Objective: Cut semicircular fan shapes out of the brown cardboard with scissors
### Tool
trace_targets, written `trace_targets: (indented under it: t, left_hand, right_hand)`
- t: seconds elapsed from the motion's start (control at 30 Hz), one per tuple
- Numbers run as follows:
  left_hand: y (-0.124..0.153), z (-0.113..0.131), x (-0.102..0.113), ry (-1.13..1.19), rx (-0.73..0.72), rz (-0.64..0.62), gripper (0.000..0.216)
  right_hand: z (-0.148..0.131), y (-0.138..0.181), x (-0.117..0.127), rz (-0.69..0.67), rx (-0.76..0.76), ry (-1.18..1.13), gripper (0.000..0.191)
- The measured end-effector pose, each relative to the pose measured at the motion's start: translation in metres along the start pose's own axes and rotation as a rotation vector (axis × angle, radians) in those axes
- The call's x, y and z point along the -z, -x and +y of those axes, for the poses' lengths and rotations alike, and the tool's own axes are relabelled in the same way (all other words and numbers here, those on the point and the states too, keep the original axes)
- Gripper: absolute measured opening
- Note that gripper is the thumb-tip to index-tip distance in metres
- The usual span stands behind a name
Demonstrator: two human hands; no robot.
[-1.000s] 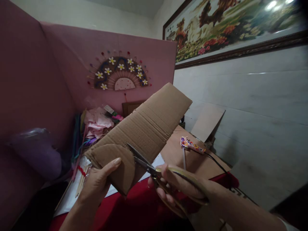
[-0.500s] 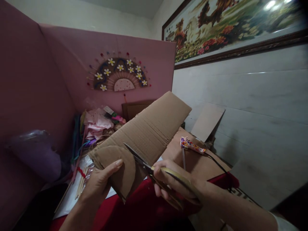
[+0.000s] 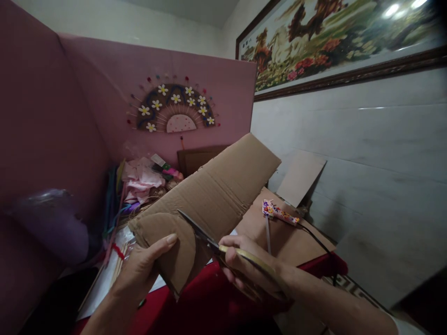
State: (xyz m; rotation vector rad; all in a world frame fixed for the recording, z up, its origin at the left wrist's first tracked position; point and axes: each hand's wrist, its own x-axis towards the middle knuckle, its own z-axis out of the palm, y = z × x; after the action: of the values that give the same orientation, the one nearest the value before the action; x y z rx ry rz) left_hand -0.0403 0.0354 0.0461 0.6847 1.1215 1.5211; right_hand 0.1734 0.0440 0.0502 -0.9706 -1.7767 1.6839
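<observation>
In my left hand point(image 3: 145, 258) is a long piece of corrugated cardboard point(image 3: 226, 186), tilted up to the right. A smaller rounded cardboard piece point(image 3: 179, 249) lies against its near end, pressed there by my left thumb. My right hand point(image 3: 240, 260) grips scissors point(image 3: 258, 270) with gold-coloured handles, fingers through the loops. The scissors' blades lie across the cardboard along the curved edge of the rounded piece. From this angle I cannot tell how far apart the blades are. My left fingers are hidden beneath the cardboard.
A flower-patterned glue gun point(image 3: 279, 212) with a black cord rests on a brown board point(image 3: 296, 242) at right. Beneath is a red cloth point(image 3: 199, 298). Pink fabric point(image 3: 141, 174) and craft sticks are piled at left. A decorated fan point(image 3: 176, 107) hangs on the pink panel.
The scissors' handles and my right fingers have shifted slightly, with the handle loops looking closer together. The cardboard and my left hand stay nearly where they were.
</observation>
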Motion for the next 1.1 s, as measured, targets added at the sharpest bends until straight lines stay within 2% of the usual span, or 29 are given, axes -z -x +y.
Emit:
trace_targets:
  t: [0.13,0.3,0.43,0.53,0.63,0.73,0.87,1.1]
  left_hand:
    - [-0.002,0.001,0.004,-0.005,0.05,-0.008,0.046]
    - [-0.003,-0.001,0.005,0.031,0.034,0.007,0.048]
    - [-0.001,-0.002,0.003,0.011,0.05,0.008,0.033]
    - [-0.002,-0.003,0.006,0.009,0.074,0.025,0.027]
    - [-0.004,-0.004,0.011,-0.007,0.113,0.023,0.026]
    - [-0.004,-0.004,0.016,-0.06,0.134,0.016,0.025]
    - [-0.002,-0.002,0.017,-0.106,0.064,0.017,0.026]
    - [-0.008,0.006,0.02,-0.118,0.071,0.033,0.03]
  right_hand:
    - [0.007,-0.002,0.0,-0.015,0.027,-0.041,0.051]
    - [0.011,0.0,-0.004,0.02,0.027,-0.083,0.057]
    - [0.019,-0.003,-0.005,0.025,0.049,-0.169,0.053]
    - [0.022,-0.004,-0.003,0.04,0.034,-0.121,0.047]
    - [0.017,0.0,0.0,0.054,-0.02,-0.034,0.054]
    - [0.008,0.007,0.004,-0.026,-0.057,-0.016,0.067]
    - [-0.006,0.011,0.011,-0.143,-0.016,-0.015,0.076]
    - [-0.02,0.013,0.016,-0.077,0.011,0.149,0.072]
